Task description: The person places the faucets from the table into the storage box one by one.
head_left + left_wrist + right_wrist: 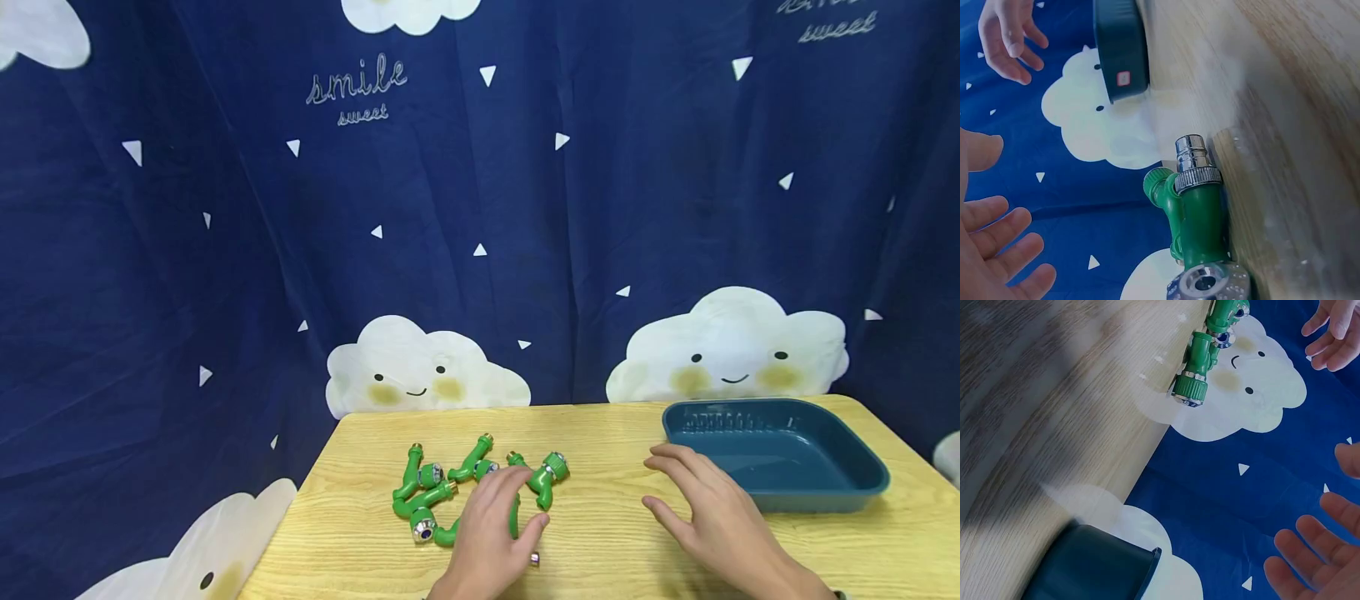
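Note:
Several green taps with chrome and brass ends lie in a group on the wooden table: one tap (544, 478) at the right, another tap (472, 458) at the back, and a third tap (409, 477) at the left. My left hand (489, 533) hovers over the front of the group, fingers apart and relaxed, and partly hides a tap (446, 536). A green tap (1200, 215) appears close up in the left wrist view, apart from the hand. My right hand (712, 517) is held above the table in front of the blue tray (780, 502), with nothing in it.
The deep blue tray stands at the table's right side, near the back edge. Behind the wooden table (600, 450) hangs a dark blue curtain (450, 183) printed with clouds and white triangles.

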Motion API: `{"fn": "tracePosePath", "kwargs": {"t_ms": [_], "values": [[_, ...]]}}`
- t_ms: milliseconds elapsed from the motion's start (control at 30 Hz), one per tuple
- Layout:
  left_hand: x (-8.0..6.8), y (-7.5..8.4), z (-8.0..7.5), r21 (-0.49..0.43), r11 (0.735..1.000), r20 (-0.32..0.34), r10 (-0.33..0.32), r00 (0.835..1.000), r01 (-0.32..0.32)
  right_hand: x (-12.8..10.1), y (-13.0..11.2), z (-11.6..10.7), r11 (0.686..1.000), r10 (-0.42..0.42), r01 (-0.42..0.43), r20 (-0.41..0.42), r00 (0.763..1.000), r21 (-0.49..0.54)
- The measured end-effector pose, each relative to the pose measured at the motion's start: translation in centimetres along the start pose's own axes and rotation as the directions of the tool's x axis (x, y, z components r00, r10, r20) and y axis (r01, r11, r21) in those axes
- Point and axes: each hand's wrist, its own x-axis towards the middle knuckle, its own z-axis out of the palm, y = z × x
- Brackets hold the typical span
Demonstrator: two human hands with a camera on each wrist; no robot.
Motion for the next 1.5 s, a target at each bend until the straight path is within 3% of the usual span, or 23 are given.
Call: {"fn": "tracePosePath", "kwargs": {"t_ms": [667,967,1500], "values": [[-0.3,-0.3,-0.1,-0.018,1.0,-0.001,-0.004,1.0,0.004,-0.3,0.5,-0.3,1.0,0.021,-0.021,0.026,0.999,0.0],[-0.7,-0.7,-0.4,-0.012,0.999,0.038,-0.039,0.999,0.04,-0.3,0.9,-0.7,0.999,0.035,-0.035,0.03,0.999,0.001],[-1.1,-1.0,-0.5,0.019,0.999,-0.01,-0.046,0.999,0.046,-0.4,2.0,-1.1,0.999,0.019,-0.019,-0.005,1.0,-0.03]]}}
